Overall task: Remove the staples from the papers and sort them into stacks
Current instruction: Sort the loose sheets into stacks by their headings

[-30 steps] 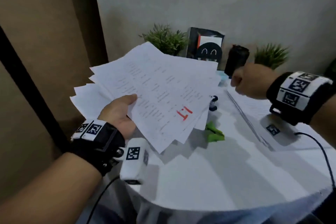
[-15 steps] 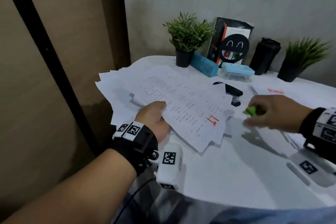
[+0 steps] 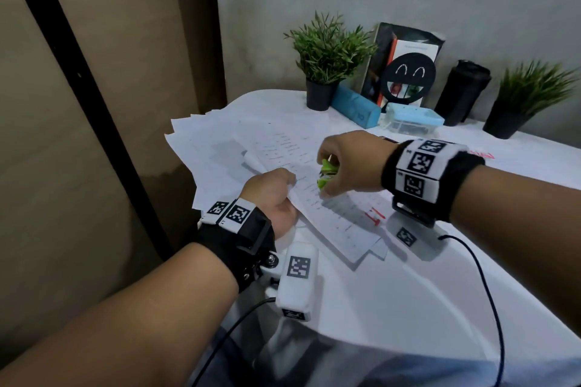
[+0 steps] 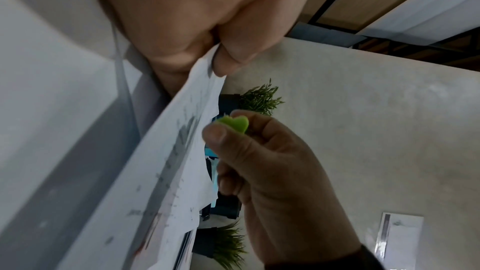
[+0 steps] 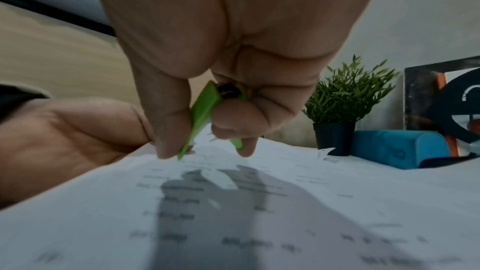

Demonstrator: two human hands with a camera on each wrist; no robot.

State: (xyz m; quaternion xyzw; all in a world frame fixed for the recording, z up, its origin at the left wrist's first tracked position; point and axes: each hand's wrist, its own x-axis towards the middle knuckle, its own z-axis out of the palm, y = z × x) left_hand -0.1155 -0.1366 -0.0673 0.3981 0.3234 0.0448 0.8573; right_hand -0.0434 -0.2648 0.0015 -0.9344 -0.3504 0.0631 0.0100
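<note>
A fanned bundle of printed papers (image 3: 283, 148) with a red mark near its lower corner lies over the left part of the white table (image 3: 408, 308). My left hand (image 3: 273, 195) pinches the bundle's near edge between thumb and fingers; the left wrist view shows the papers (image 4: 166, 171) held at that corner. My right hand (image 3: 342, 166) holds a green staple remover (image 3: 327, 173) just above the top sheet, close to my left thumb. In the right wrist view the staple remover (image 5: 205, 114) sits between thumb and fingers, its tips near the papers (image 5: 259, 213).
Along the wall stand a potted plant (image 3: 327, 56), a blue case (image 3: 355, 110), a light blue box (image 3: 412, 119), a smiley-face stand (image 3: 408, 75), a black tumbler (image 3: 462, 91) and a second plant (image 3: 531, 94). More sheets (image 3: 490, 154) lie at the right.
My right hand picked up the green staple remover from the table and carried it left over the papers. My left hand lowered the bundle toward the table.
</note>
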